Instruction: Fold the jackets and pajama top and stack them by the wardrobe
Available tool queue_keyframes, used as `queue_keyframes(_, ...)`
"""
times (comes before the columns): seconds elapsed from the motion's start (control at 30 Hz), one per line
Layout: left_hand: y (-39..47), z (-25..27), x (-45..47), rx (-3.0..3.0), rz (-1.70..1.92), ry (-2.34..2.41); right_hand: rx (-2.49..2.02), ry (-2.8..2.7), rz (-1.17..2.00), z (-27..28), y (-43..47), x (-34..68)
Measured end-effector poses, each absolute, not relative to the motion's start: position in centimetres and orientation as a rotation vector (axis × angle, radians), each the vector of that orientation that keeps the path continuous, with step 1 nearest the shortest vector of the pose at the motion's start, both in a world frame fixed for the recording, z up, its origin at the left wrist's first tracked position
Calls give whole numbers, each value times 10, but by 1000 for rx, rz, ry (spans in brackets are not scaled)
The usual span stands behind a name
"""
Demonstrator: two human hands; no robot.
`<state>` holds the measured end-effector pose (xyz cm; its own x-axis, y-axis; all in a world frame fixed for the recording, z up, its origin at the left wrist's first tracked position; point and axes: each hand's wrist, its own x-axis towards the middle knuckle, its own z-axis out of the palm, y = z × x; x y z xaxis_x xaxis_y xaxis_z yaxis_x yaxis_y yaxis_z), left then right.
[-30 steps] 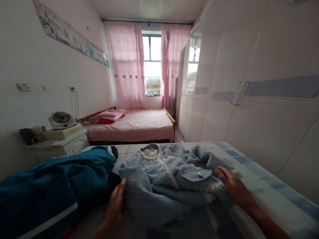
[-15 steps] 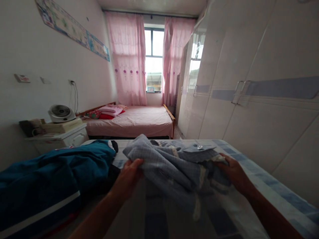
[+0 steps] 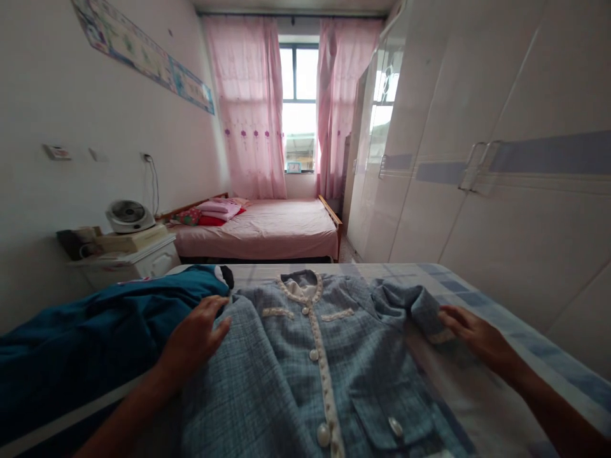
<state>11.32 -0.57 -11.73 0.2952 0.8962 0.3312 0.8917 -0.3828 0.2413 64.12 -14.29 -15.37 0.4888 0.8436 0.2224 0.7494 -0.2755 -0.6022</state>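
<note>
A blue jacket [image 3: 277, 369] with pale trim is laid face up on the checked sheet [image 3: 461, 388], with 3 buttons [image 3: 323, 435] seen down its front. Beside the nearer sleeve, the left hand [image 3: 198, 334] is held with thumb and fingers parted. The right hand [image 3: 470, 331] is placed at the opposite cuff [image 3: 440, 336]; whether fabric is gripped cannot be told. A teal garment [image 3: 119, 324] is laid near the left hand.

Before me the jacket [image 3: 291, 362] lies on the sheet [image 3: 451, 289], other clothing [image 3: 109, 331] at its left, wardrobe [image 3: 501, 222] right, bed [image 3: 272, 222] behind.
</note>
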Motion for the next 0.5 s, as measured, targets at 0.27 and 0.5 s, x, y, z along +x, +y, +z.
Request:
queue_keyframes(0.27,93,-151,150,2443,447,1752,-2303,-1790,-340,-161,-47,610)
queue_keyframes(0.5,108,-161,150,2276,394,1805,-2403,-1810,-135,-170,-14,616)
